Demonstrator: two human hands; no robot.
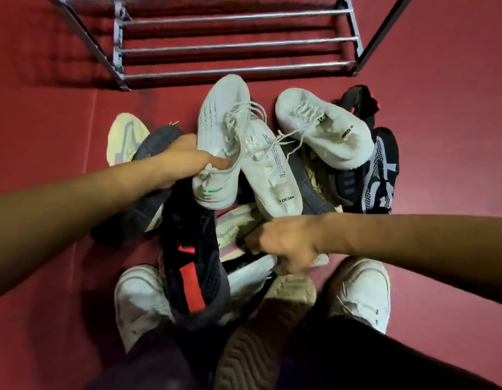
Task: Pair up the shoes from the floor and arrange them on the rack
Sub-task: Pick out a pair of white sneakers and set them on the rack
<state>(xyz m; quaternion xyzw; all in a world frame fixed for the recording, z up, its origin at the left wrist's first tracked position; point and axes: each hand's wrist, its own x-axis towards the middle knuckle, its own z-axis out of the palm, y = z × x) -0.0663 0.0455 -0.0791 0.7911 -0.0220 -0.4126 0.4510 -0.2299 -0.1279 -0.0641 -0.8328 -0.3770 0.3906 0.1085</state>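
Note:
A heap of mixed shoes lies on the red floor below a metal rack (238,43). My left hand (182,161) grips a white knit sneaker (218,130) by its collar and holds it above the heap. A second white knit sneaker (272,175) rests beside it, laces tangled. My right hand (286,243) reaches down into the pile, fingers curled around something pale; what it holds is blurred. A white sneaker (323,128) lies to the right. A black shoe with red marks (193,266) sits under my left forearm.
A black and white patterned shoe (380,170) and a black shoe with a red tab (359,99) lie at the right. A yellowish sole (126,136) shows at the left. A brown ridged sole (258,333) lies near my white-shoed feet (362,291).

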